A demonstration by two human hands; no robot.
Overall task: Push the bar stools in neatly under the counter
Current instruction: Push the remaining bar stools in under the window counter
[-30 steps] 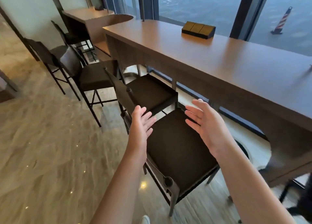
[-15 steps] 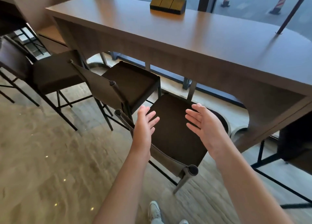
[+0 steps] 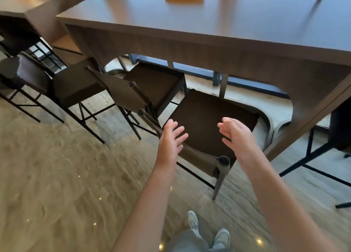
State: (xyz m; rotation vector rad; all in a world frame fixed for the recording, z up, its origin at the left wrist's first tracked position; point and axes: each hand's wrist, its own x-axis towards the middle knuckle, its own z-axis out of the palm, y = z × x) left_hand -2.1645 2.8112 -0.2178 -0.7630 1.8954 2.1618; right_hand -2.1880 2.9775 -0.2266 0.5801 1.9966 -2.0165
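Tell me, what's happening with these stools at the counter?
A person is tidying bar stools under a long wooden counter. Both hands are open and hold nothing: the left hand is at the low backrest of the nearest stool, and the right hand hovers over its seat. That stool's seat lies only partly under the counter. The next stool sits further under.

Café or lounge seating area, indicated by a long wooden counter (image 3: 237, 21) set along floor-to-ceiling windows, a row of dark upholstered bar stools (image 3: 207, 118), and polished stone flooring (image 3: 57, 175).
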